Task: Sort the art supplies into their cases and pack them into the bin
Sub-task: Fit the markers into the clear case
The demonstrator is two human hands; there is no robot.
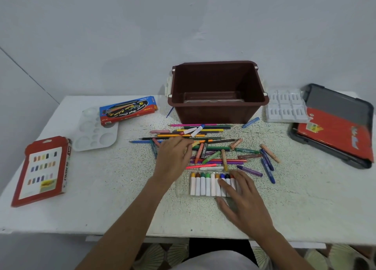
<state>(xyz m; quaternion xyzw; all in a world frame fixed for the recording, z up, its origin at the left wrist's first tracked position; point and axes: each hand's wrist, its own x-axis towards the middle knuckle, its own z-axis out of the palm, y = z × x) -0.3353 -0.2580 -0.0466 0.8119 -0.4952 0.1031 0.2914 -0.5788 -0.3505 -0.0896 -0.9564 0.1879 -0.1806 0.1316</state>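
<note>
- Sorting loose crayons into the clear tray [181, 188] is judged to be the step in hand.
- A yellow crayon [196, 144] is pinched at the fingertips of the left hand [175, 157], right at the near edge of the loose pile [205, 136] of pencils and crayons.
- The tray is steadied by the right hand [242, 200], which is laid flat with fingers spread over the tray's right end. Any free slot under it is hidden.
- The tray lies nearer the person than the pinched crayon and slightly to its right, with only a few loose sticks between them.
- The row of crayons [203, 185] already seated has its long axes pointing away from the person, coloured tips at the far end. The pinched crayon lies roughly crosswise to that, so a turn is judged necessary before it can be seated.
- A bare stretch of tray is seen at its left end, on the left hand's side, so that hand is the better placed.
- The brown bin [213, 113] stands beyond the pile, well apart from both hands.
</note>
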